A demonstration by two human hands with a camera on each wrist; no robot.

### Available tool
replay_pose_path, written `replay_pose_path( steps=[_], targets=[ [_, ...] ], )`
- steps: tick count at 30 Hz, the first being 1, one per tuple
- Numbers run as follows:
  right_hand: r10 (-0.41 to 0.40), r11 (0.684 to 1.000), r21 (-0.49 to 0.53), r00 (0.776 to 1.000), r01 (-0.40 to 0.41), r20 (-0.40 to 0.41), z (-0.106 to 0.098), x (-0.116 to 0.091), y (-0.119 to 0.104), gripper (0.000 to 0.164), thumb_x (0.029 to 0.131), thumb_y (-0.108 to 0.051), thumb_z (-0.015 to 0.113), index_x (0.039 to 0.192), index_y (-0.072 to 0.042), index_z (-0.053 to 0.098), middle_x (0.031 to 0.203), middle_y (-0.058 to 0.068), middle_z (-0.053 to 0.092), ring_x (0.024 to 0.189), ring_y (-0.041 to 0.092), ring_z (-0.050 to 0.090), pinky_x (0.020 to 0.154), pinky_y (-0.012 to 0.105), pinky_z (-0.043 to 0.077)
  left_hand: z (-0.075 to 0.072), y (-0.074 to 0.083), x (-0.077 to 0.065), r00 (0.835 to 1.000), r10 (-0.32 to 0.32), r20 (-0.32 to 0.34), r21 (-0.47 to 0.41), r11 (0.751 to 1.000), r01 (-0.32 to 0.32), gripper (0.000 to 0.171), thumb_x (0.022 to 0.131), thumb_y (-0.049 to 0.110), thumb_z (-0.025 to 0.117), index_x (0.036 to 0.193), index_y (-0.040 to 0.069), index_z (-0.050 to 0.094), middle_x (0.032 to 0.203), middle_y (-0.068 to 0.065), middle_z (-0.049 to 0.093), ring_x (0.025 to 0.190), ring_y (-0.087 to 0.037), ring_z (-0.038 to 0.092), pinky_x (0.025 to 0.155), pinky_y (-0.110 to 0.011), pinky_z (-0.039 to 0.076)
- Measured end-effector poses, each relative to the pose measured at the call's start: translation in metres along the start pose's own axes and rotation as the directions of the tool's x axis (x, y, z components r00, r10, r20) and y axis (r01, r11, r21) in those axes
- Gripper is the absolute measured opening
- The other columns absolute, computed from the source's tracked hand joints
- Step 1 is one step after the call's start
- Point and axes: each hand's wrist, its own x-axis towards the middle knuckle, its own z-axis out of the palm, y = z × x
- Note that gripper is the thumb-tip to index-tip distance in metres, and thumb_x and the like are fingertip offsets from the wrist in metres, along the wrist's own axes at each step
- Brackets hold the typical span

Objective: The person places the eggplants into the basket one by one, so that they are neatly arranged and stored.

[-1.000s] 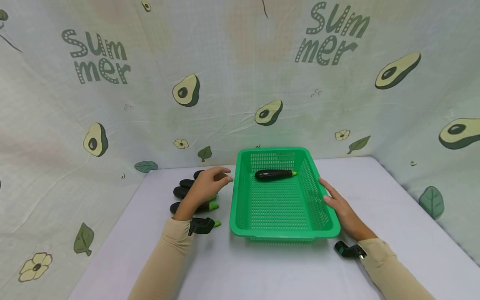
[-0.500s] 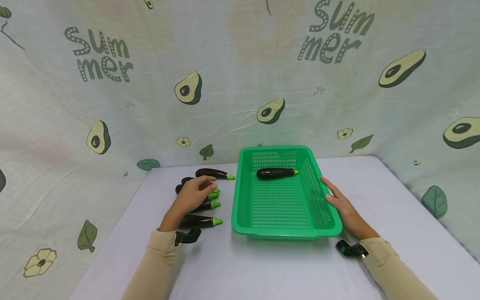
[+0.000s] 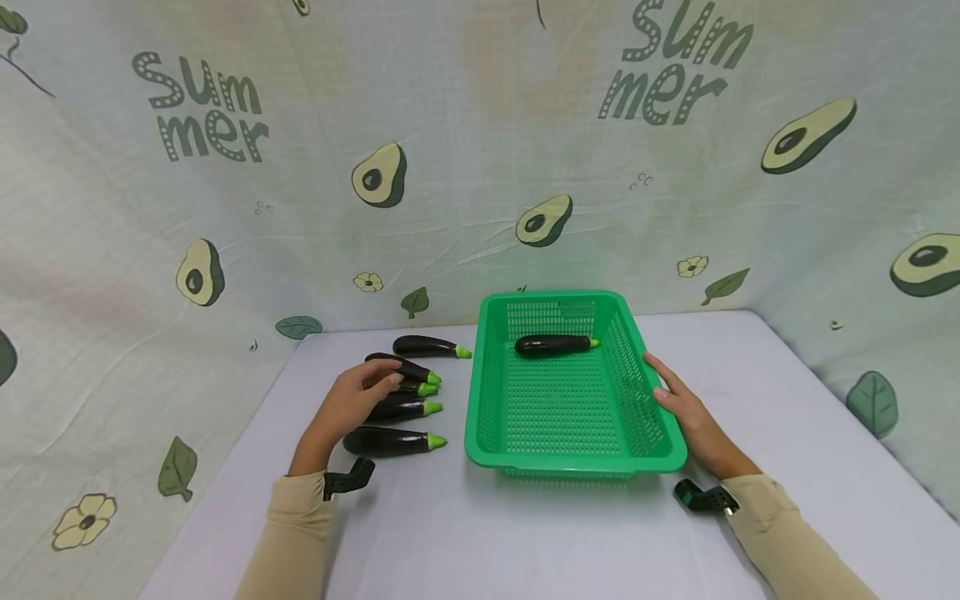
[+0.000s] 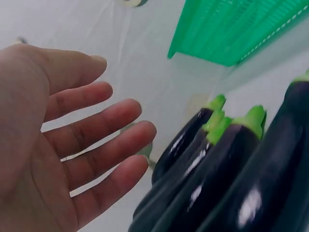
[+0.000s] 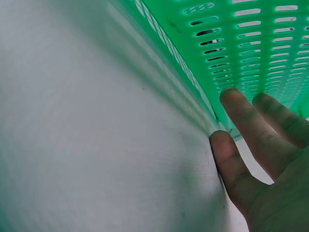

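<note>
My left hand (image 3: 352,400) is over the left ends of several dark eggplants with green stems, fingers loosely bent, nothing held. In the left wrist view its fingers (image 4: 106,118) are spread beside the nearest eggplants (image 4: 212,169). The front eggplant (image 3: 390,442) and the rearmost one (image 3: 427,347) show whole; the hand partly covers those between. My right hand (image 3: 693,421) rests against the right side of a green plastic basket (image 3: 573,463). Its straight fingers (image 5: 260,140) touch the basket's slotted wall in the right wrist view. One eggplant (image 3: 553,346) lies inside the basket, near its back.
A white cloth (image 3: 510,542) covers the table. Behind it hangs a pale curtain (image 3: 450,108) printed with avocados and lettering, reaching down to the table's back edge. A black wrist camera (image 3: 348,479) is strapped to the left wrist, another (image 3: 703,498) to the right.
My left hand has moved left and toward me, from beside the basket's left rim to over the eggplants, uncovering the rearmost and front ones. The right hand stays at the basket.
</note>
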Motion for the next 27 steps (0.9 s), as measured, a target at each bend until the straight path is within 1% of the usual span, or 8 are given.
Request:
replay_pose_path(
  steps=[4, 8, 11, 15, 18, 21, 25, 27],
  targets=[
    [-0.010, 1.000, 0.013, 1.000, 0.010, -0.001, -0.001, 0.000, 0.000, 0.055, 0.110, -0.033, 0.032, 0.162, -0.032, 0.013, 0.167, 0.009, 0.004, 0.146, 0.038, 0.010, 0.109, 0.056, 0.019, -0.003, -0.010, -0.003, 0.999, -0.013, -0.035, -0.025, 1.000, 0.012, 0.051, 0.102, 0.042, 0.058, 0.139, 0.007, 0.057, 0.127, -0.009, 0.065, 0.109, -0.024, 0.065, 0.092, -0.043, 0.054],
    [-0.011, 1.000, 0.019, 1.000, 0.011, -0.005, 0.000, -0.001, -0.002, 0.056, 0.110, -0.033, 0.032, 0.162, -0.031, 0.013, 0.167, 0.009, 0.004, 0.146, 0.037, 0.010, 0.109, 0.061, 0.016, -0.004, -0.017, -0.006, 0.998, -0.032, -0.053, -0.005, 0.999, 0.031, 0.051, 0.101, 0.043, 0.059, 0.137, 0.008, 0.059, 0.124, -0.008, 0.066, 0.107, -0.023, 0.066, 0.091, -0.042, 0.054],
    [-0.007, 1.000, 0.021, 1.000, 0.007, -0.004, 0.002, -0.001, -0.003, 0.056, 0.110, -0.033, 0.033, 0.163, -0.030, 0.013, 0.167, 0.010, 0.005, 0.144, 0.037, 0.013, 0.108, 0.050, 0.023, -0.005, -0.022, -0.010, 0.997, -0.054, -0.050, -0.008, 0.999, 0.054, 0.051, 0.100, 0.045, 0.060, 0.136, 0.007, 0.060, 0.121, -0.008, 0.067, 0.105, -0.022, 0.066, 0.090, -0.040, 0.054],
    [0.000, 1.000, 0.015, 1.000, 0.000, -0.003, 0.003, -0.001, -0.004, 0.057, 0.110, -0.033, 0.034, 0.163, -0.029, 0.013, 0.166, 0.011, 0.007, 0.141, 0.037, 0.018, 0.101, 0.033, 0.030, -0.007, -0.029, -0.015, 0.997, -0.054, -0.049, -0.061, 0.997, 0.051, 0.052, 0.100, 0.042, 0.061, 0.135, 0.004, 0.059, 0.121, -0.010, 0.067, 0.104, -0.023, 0.067, 0.088, -0.037, 0.055],
    [0.004, 1.000, 0.007, 1.000, -0.004, -0.004, 0.002, -0.001, -0.003, 0.056, 0.110, -0.034, 0.033, 0.163, -0.030, 0.013, 0.166, 0.012, 0.007, 0.140, 0.038, 0.020, 0.098, 0.027, 0.031, -0.008, -0.033, -0.019, 0.997, -0.050, -0.050, -0.097, 0.994, 0.045, 0.052, 0.100, 0.040, 0.063, 0.135, 0.003, 0.059, 0.123, -0.010, 0.067, 0.104, -0.022, 0.067, 0.087, -0.036, 0.055],
    [0.009, 1.000, 0.009, 1.000, -0.009, -0.001, 0.001, -0.001, -0.002, 0.056, 0.110, -0.034, 0.032, 0.163, -0.031, 0.012, 0.166, 0.012, 0.006, 0.140, 0.038, 0.019, 0.102, 0.035, 0.030, -0.011, -0.038, -0.024, 0.997, -0.053, -0.051, -0.106, 0.993, 0.047, 0.049, 0.099, 0.040, 0.064, 0.132, 0.003, 0.061, 0.121, -0.009, 0.067, 0.103, -0.021, 0.067, 0.086, -0.035, 0.055],
    [0.007, 1.000, 0.030, 1.000, -0.007, -0.002, 0.001, -0.001, -0.001, 0.056, 0.110, -0.034, 0.033, 0.163, -0.031, 0.013, 0.167, 0.011, 0.004, 0.145, 0.038, 0.011, 0.108, 0.059, 0.020, -0.015, -0.044, -0.032, 0.996, -0.062, -0.062, -0.122, 0.991, 0.054, 0.039, 0.100, 0.037, 0.064, 0.123, 0.006, 0.066, 0.116, -0.011, 0.069, 0.104, -0.023, 0.066, 0.086, -0.031, 0.054],
    [0.002, 0.999, 0.037, 1.000, -0.002, -0.001, 0.002, -0.001, -0.001, 0.057, 0.110, -0.033, 0.033, 0.163, -0.030, 0.013, 0.167, 0.011, 0.003, 0.146, 0.038, 0.008, 0.108, 0.065, 0.015, -0.017, -0.046, -0.036, 0.994, -0.079, -0.070, -0.131, 0.989, 0.069, 0.035, 0.099, 0.036, 0.065, 0.119, 0.007, 0.068, 0.114, -0.011, 0.070, 0.104, -0.025, 0.066, 0.086, -0.029, 0.054]
  ],
)
